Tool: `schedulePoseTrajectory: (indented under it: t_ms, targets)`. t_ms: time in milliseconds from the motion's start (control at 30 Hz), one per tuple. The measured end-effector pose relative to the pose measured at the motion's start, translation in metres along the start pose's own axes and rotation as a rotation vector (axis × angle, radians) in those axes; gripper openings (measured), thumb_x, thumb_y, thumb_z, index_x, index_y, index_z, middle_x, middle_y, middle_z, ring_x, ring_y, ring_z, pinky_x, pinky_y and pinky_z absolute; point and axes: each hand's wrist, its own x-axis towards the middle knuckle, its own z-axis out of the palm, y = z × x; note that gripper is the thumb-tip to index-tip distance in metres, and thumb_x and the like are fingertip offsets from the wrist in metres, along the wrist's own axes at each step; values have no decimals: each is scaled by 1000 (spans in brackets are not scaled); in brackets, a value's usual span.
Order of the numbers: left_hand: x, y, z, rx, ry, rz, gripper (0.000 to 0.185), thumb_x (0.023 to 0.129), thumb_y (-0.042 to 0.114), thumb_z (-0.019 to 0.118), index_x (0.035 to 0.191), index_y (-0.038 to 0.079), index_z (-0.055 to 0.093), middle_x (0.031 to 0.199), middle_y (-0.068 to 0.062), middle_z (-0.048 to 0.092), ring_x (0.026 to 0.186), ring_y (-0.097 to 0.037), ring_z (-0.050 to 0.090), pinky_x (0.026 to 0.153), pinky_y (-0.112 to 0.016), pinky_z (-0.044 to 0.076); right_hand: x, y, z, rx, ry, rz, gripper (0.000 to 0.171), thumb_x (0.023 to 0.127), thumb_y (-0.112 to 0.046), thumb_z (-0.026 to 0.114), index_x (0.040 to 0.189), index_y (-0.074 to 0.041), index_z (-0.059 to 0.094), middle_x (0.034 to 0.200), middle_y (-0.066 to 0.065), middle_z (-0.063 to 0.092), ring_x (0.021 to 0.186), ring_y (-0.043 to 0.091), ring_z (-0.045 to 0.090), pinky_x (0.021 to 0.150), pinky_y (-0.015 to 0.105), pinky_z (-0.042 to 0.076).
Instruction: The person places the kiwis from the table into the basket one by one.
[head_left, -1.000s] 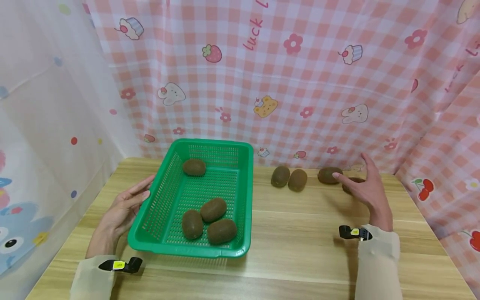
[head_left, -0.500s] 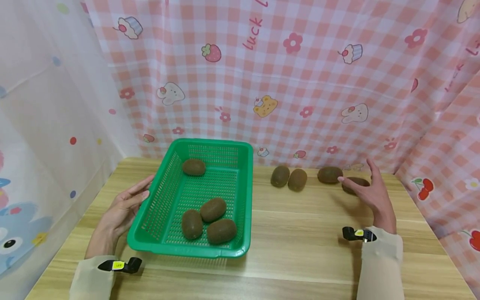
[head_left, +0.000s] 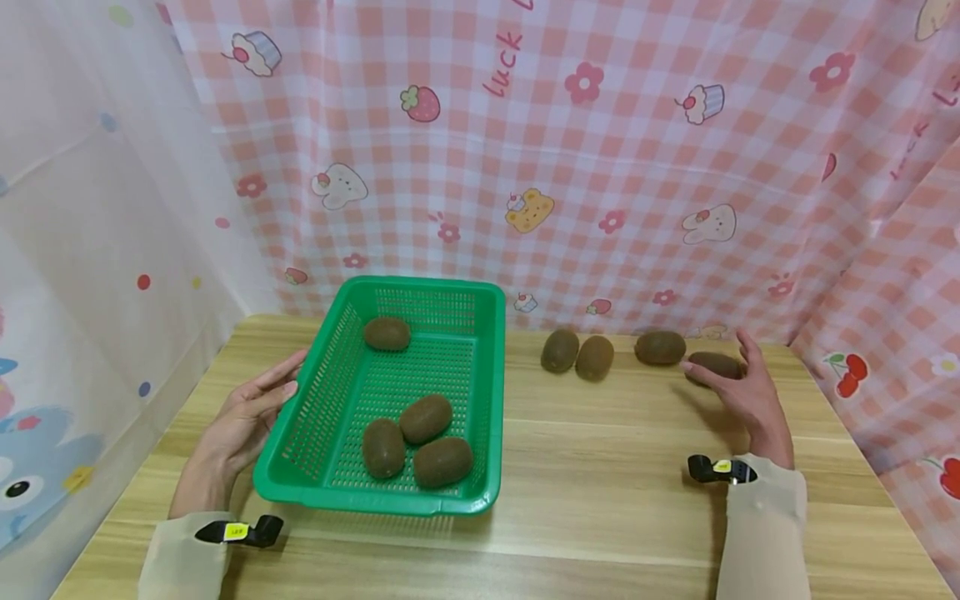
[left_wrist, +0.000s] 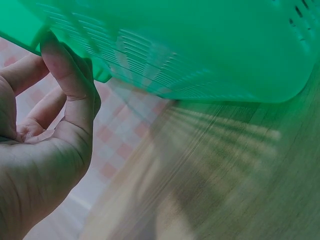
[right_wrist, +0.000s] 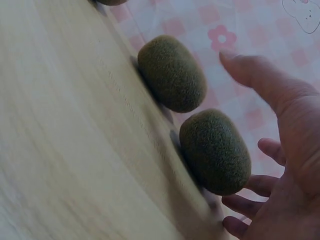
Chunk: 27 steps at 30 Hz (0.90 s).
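— Where is the left hand (head_left: 243, 417)?
— Against the left side of the basket (head_left: 335, 498), palm turned toward it, fingers straight, thumb (left_wrist: 67, 80) up at the rim. Its forearm runs back in a beige sleeve.
— And the right hand (head_left: 738, 387)?
— Far to the right of the basket, fingers spread and loosely bent, palm facing left, gripping nothing; sleeved forearm behind it too.

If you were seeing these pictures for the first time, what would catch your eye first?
A bright green basket sits left of centre on the wooden table, with four kiwis inside and the left hand against its side. Four more kiwis line the table's far edge, and the right hand is spread open around the rightmost kiwi, in front of a pink checked curtain.
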Motion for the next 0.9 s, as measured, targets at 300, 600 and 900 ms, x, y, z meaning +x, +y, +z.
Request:
schedulePoseTrajectory:
  t_ms: [300,600,900]
  targets:
    - [-1,0,0,-8,-14,-1,51,109,-4,35,157,12,43,134,1,67,106,-14,74,85,-25,63,0,6,0,-32,12,15,120,88,-51,79,166,-25,-8,172,22,-3,155,55,2,122,74,14]
    - [0,0,0,17,7,0,51,109,-4,37,157,13,44,132,2,68,103,-13,74,83,-24,63,4,12,4,-48,67,24,105,89,-37,81,166,-11,15,168,27,20,149,49,29,119,58,35]
    - [1,0,0,10,-3,0,51,109,-4,36,155,14,46,132,1,68,104,-13,74,84,-24,63,2,15,6,-142,152,16,79,88,-40,82,151,-7,49,150,27,52,129,38,52,78,14,38]
